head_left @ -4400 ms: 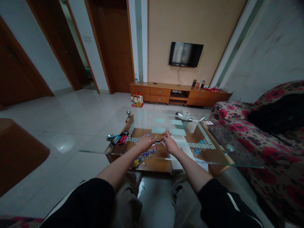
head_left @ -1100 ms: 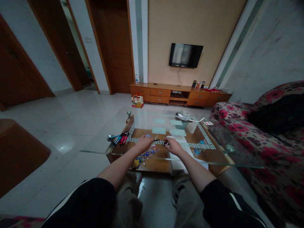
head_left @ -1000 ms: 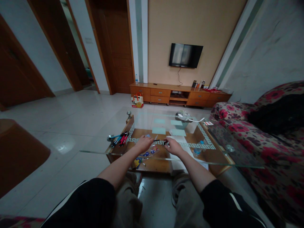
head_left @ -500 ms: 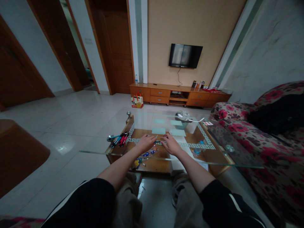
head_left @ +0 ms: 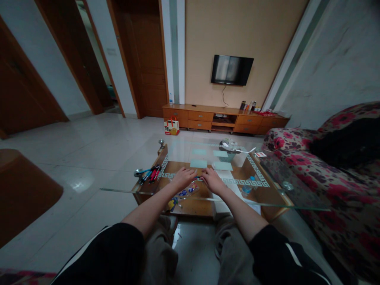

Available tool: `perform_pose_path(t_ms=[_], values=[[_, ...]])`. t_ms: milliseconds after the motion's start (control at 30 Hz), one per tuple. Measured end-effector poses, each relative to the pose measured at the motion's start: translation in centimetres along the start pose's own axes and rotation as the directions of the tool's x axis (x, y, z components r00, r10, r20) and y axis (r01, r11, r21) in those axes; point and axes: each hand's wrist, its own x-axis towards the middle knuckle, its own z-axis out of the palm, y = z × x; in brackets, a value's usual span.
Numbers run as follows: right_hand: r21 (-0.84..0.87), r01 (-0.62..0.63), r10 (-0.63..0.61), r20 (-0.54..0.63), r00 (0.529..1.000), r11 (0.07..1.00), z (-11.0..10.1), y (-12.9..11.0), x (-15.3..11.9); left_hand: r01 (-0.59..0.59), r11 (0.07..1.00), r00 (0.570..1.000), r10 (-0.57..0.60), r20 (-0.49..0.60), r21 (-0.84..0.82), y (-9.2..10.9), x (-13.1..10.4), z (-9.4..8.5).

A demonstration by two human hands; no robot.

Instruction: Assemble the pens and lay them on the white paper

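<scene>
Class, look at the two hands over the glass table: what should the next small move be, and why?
Probably ease back the right hand slightly while the left hand steadies the slim pen-like piece: each hand seems to cover one end, so neither end can be checked.

Both arms (head_left: 152, 208) slant inward and reach over the near edge of the table (head_left: 270, 204). The left hand (head_left: 183, 179) is turned back upward, fingers bent and bunched toward the right hand (head_left: 211, 180), which curls in a pinch just beside it, a small gap between them. Dark sleeves (head_left: 111, 247) end near the elbows, leaving the forearms bare. The legs (head_left: 234, 243) are parted on the near side.
</scene>
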Motion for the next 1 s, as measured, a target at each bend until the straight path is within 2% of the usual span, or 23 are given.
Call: perform_pose_path(t_ms=[400, 1000], values=[[0.018, 0.018, -0.018, -0.020, 1.000, 1.000, -0.4, 0.1, 0.0, 0.020, 0.999, 0.999, -0.018, 0.034, -0.034, -0.1, -0.2, 0.6], [0.049, -0.007, 0.010, -0.059, 0.998, 0.999, -1.0, -0.5, -0.3, -0.015, 0.999, 1.000, 0.015, -0.004, -0.043, -0.2, -0.3, 0.5]])
